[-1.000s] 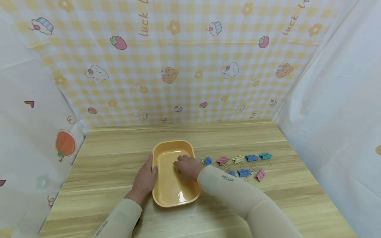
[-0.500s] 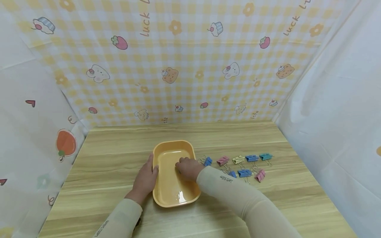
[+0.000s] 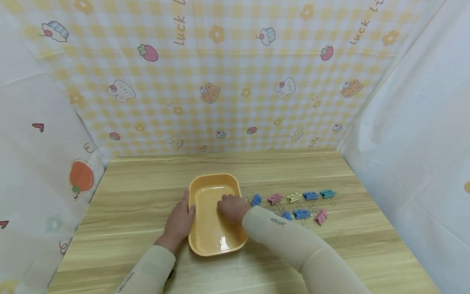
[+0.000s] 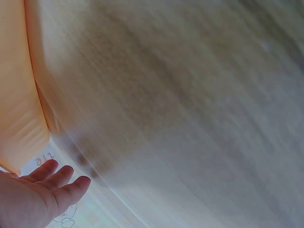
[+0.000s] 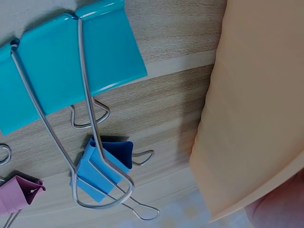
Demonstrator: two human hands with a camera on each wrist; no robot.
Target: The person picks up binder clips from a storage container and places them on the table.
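In the head view a yellow-orange plastic tray (image 3: 205, 249) stands on the wooden table. My left hand (image 3: 180, 220) holds its left rim, thumb over the edge and fingers along the outer wall. In the left wrist view the fingers (image 4: 59, 183) of that hand reach past the tray wall. My right hand (image 3: 233, 208) is down inside the tray by its right wall, back of the hand up and fingers bent. Its fingertips are hidden, and I cannot tell what they hold. Nearest the tray on the right lies a blue binder clip (image 3: 256, 199).
Several more binder clips lie right of the tray, among them a pink clip (image 3: 275, 199), a yellow clip (image 3: 294, 197) and a teal clip (image 3: 328, 193). Close to the right wrist camera is a large teal clip (image 5: 57, 71). A patterned cloth (image 3: 235, 102) hangs behind the table.
My right hand has shifted slightly right inside the tray, and its fingers have drawn in. More of the blue clip beside the right sleeve shows. The left hand and tray stay in place.
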